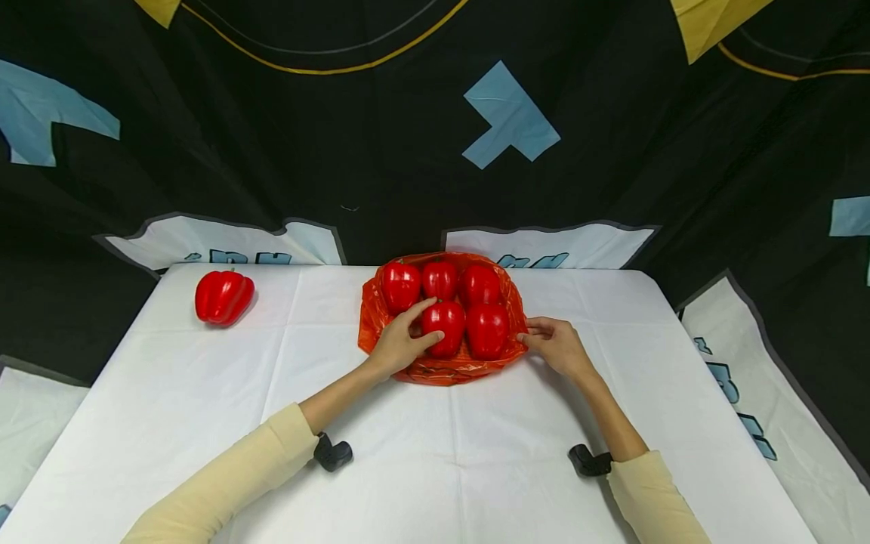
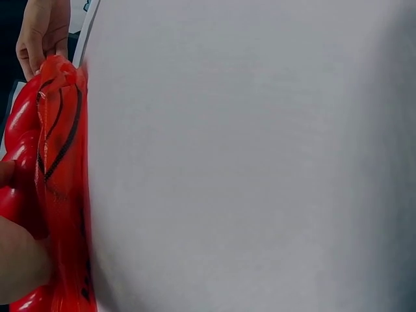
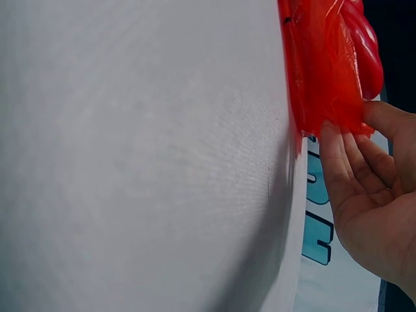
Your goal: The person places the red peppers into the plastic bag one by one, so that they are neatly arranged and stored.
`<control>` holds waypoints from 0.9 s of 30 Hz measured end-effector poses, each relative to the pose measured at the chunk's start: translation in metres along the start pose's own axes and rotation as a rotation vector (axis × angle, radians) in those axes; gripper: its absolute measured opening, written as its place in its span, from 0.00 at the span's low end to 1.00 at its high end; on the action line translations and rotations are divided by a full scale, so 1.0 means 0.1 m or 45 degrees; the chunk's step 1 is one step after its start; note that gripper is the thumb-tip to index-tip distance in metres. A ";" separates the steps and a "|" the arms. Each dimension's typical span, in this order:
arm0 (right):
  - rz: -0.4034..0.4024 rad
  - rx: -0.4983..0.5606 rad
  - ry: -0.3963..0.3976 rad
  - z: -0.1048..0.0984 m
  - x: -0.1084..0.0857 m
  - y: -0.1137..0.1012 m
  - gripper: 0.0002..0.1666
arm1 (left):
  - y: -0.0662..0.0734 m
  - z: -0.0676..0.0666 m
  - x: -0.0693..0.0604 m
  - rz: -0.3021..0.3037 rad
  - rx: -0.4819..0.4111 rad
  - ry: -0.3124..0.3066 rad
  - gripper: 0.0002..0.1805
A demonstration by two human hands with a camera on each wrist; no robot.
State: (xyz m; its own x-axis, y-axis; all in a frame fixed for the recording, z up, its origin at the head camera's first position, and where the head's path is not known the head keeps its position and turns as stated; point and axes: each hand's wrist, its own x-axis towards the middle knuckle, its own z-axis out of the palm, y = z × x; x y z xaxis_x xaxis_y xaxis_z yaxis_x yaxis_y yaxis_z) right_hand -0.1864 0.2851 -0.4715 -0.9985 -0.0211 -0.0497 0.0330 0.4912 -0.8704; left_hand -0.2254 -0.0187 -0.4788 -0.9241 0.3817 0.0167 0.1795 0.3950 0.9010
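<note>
Several glossy red bell peppers sit together in an orange-red plastic bag (image 1: 448, 373), its rim spread open around them. My left hand (image 1: 396, 349) reaches over the bag's left side and holds the front middle bell pepper (image 1: 445, 326) between thumb and fingers. At the bag's right edge, my right hand (image 1: 560, 349) pinches the plastic. In the right wrist view, the thumb of that right hand (image 3: 377, 214) lies on one side of the thin film and the fingers on the other. The left wrist view catches only part of the left hand (image 2: 23, 260), against the peppers.
A lone red bell pepper (image 1: 223, 298) lies at the table's far left. White cloth covers the table (image 1: 435, 468), with a black printed curtain (image 1: 381, 166) hanging behind its back edge. A dark wrist mount (image 1: 333, 453) sits on the left arm, another (image 1: 590, 461) on the right.
</note>
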 end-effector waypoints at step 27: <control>0.018 -0.002 0.003 -0.01 0.02 0.01 0.21 | 0.07 0.00 -0.01 -0.043 -0.011 0.015 0.36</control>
State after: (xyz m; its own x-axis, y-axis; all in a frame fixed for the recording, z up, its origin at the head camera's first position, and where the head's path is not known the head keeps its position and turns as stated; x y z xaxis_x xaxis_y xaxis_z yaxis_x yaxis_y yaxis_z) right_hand -0.1888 0.2862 -0.4720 -0.9981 -0.0119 -0.0605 0.0468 0.4925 -0.8691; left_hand -0.2227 -0.0161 -0.4727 -0.9336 0.3583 -0.0086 0.1453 0.4003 0.9048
